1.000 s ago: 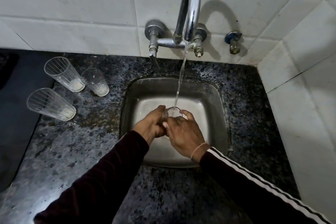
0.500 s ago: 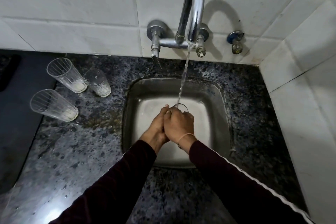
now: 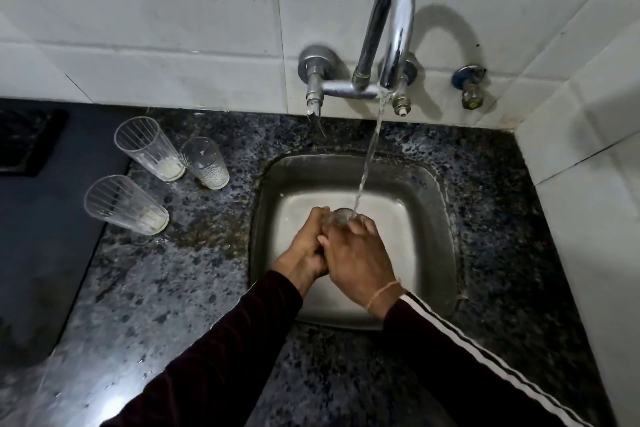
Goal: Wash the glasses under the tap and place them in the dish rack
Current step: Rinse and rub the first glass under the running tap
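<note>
Over the steel sink (image 3: 429,218), both hands stay wrapped round the glass (image 3: 341,217); left hand (image 3: 306,246), right hand (image 3: 356,256) now rotated, wrist showing.

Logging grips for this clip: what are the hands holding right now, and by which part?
Both the left hand and right hand wrap the body of one glass under the tap stream; only its rim shows.

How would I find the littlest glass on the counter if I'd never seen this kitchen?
Start at the steel sink and look left across the speckled counter, where three glasses stand. The littlest glass is the one nearest the sink, toward the wall. It stands right beside a tall ribbed glass; it is shorter and narrower, with a dotted pattern near its base.
</note>
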